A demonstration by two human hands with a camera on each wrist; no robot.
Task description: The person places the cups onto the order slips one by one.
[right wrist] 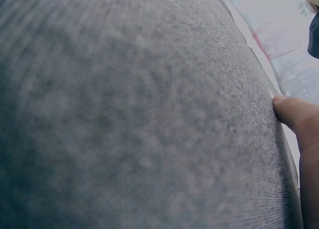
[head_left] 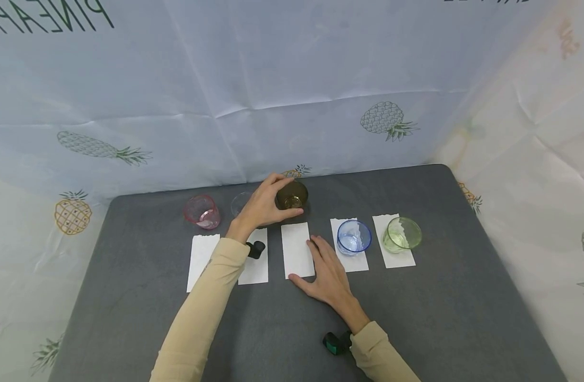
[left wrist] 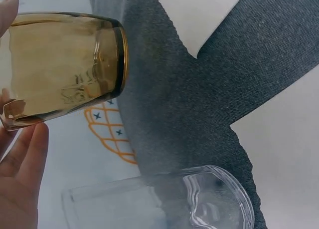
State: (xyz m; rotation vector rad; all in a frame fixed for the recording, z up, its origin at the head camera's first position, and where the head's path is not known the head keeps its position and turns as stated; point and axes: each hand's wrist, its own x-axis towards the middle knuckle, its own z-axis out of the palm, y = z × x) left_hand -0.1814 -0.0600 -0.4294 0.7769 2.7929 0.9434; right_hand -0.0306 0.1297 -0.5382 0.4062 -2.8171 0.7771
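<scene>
An amber-brown glass (head_left: 292,195) is gripped near its rim by my left hand (head_left: 265,204) at the back of the table. In the left wrist view the amber glass (left wrist: 65,64) shows its thick base, with thumb and fingers on opposite sides. My right hand (head_left: 327,273) rests with spread fingers at the middle white paper (head_left: 297,252), thumb by its lower left corner and fingertips on its right side. A clear glass (left wrist: 164,199), close to the left hand, is partly covered by that hand in the head view.
A pink glass (head_left: 202,212) stands at the back left. To the right, a blue glass (head_left: 354,236) and a green glass (head_left: 402,234) stand on white papers. Two more papers lie left, partly under the left sleeve (head_left: 206,313). A pineapple-print cloth (head_left: 292,79) hangs behind the grey table.
</scene>
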